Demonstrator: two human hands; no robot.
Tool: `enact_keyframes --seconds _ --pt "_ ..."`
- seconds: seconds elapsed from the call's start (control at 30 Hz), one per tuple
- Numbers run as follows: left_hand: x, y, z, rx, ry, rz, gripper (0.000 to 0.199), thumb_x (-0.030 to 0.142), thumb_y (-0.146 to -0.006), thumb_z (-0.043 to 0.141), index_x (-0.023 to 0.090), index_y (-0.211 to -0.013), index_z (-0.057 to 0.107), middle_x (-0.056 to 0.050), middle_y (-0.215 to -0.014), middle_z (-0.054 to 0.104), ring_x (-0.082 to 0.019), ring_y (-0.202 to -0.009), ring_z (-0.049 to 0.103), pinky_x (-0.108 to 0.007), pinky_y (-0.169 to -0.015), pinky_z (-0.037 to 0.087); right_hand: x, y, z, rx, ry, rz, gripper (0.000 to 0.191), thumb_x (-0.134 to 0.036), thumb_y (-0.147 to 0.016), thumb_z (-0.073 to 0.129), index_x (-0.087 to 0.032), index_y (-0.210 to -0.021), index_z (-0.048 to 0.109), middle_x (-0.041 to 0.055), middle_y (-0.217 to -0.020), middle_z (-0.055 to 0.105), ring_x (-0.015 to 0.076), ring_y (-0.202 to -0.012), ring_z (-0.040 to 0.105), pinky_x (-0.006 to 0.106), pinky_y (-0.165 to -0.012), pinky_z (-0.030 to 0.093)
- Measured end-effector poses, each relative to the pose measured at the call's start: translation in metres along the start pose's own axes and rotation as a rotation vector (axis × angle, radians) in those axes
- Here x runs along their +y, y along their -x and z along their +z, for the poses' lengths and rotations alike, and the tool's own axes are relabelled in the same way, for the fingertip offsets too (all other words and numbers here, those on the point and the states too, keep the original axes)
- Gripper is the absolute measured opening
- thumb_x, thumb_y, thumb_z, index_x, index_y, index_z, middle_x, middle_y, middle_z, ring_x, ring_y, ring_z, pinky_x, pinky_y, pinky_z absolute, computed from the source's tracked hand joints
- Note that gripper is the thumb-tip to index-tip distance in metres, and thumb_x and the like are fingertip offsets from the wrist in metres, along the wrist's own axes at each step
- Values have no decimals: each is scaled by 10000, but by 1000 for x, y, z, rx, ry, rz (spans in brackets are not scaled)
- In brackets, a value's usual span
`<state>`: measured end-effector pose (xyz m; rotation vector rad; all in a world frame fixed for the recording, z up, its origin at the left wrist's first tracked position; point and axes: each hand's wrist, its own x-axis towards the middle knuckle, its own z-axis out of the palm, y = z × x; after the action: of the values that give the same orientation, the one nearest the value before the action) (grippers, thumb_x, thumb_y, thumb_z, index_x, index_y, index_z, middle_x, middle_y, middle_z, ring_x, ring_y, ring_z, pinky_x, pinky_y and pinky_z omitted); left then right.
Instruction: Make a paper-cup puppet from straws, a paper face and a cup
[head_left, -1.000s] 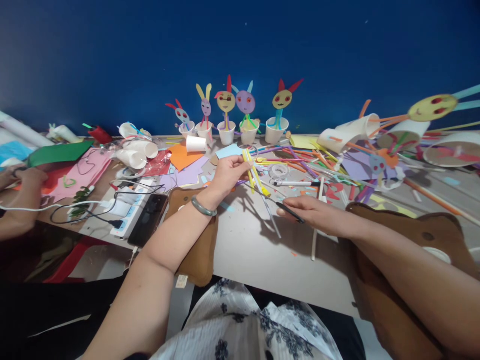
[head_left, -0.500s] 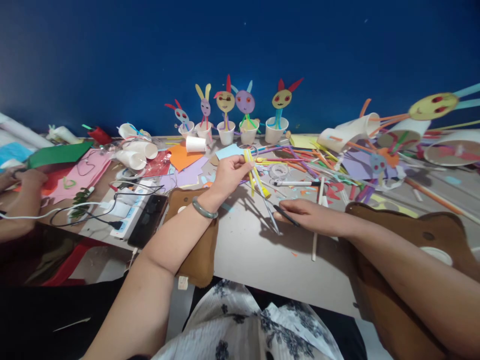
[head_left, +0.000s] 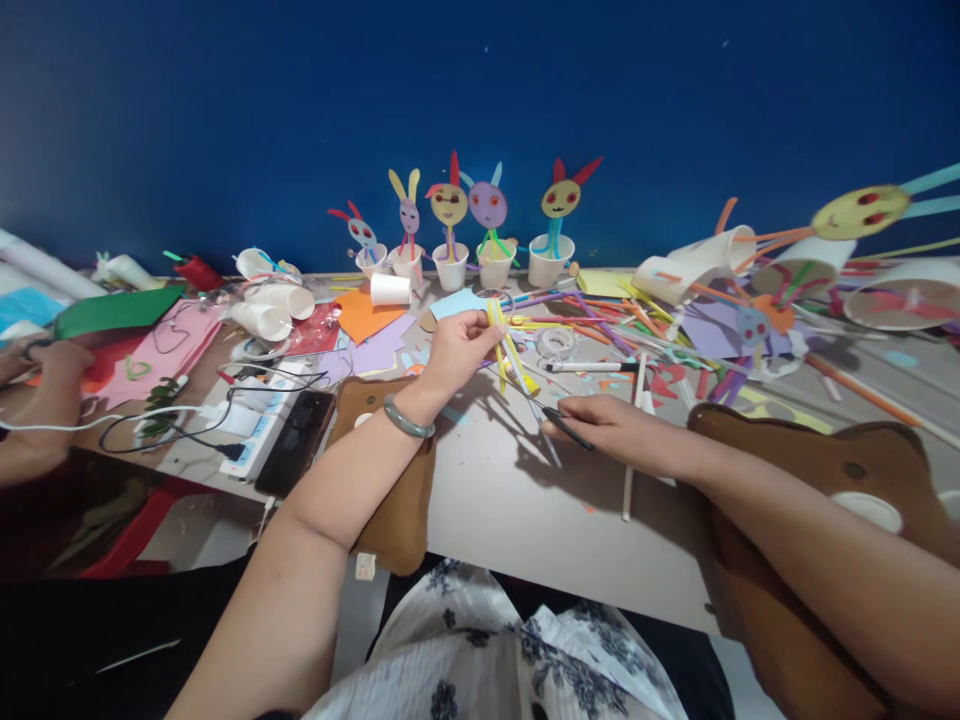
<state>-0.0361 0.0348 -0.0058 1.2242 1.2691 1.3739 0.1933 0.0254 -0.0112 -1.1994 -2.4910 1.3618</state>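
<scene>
Between the thumb and fingers of my left hand (head_left: 459, 350), which wears a bangle, is a bundle of yellow strips (head_left: 502, 350), with a pale strip running down among them. Whether they are paper or fuzzy stems is hard to tell. My right hand (head_left: 611, 428) is wrapped around a pair of scissors (head_left: 568, 428) with dark handles. The scissors' blades point left toward the lower ends of the strips and are smeared, so I cannot tell whether they touch. A pen (head_left: 592, 367) lies just beyond my right hand, and a thin white stick (head_left: 628, 490) lies beneath its wrist.
Paper cups with rabbit-faced figures (head_left: 547, 262) line the wall. Colourful stems (head_left: 600, 315) and paper scraps crowd the table's back. Brown cushions (head_left: 394, 490) lie on both sides. A phone (head_left: 296, 440) and power strip (head_left: 259, 445) sit left, near another person's hand (head_left: 64, 365).
The scissors in my right hand have turned slightly and shifted a little left, their blades changing angle. My left hand and the yellow strips stay almost still.
</scene>
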Motion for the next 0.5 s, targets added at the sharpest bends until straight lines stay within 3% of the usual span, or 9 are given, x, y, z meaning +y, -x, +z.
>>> enact_keyframes --seconds 0.27,0.4,0.5 --pt "3 -1 0 15 49 -70 217 259 -742 797 144 -701 617 29 -591 621 -96 -546 595 -239 -585 531 -8 5 -2 35 -28 35 623 -803 -772 543 -231 -600 366 -39 -586 350 127 -582 343 284 -543 263" --pt "6 -1 0 46 90 -102 241 257 -730 821 145 -695 611 31 -587 622 -100 -563 615 -238 -597 542 -2 1 -2 70 -1 -12 617 -782 -781 552 -232 -590 347 -44 -582 322 119 -576 323 279 -535 240" --pt "7 -2 0 77 131 -113 224 221 -749 804 143 -684 605 33 -599 629 -86 -555 607 -223 -596 533 5 -1 -4 16 72 -68 588 -717 -803 582 -230 -591 331 -57 -565 287 109 -561 286 275 -530 224"
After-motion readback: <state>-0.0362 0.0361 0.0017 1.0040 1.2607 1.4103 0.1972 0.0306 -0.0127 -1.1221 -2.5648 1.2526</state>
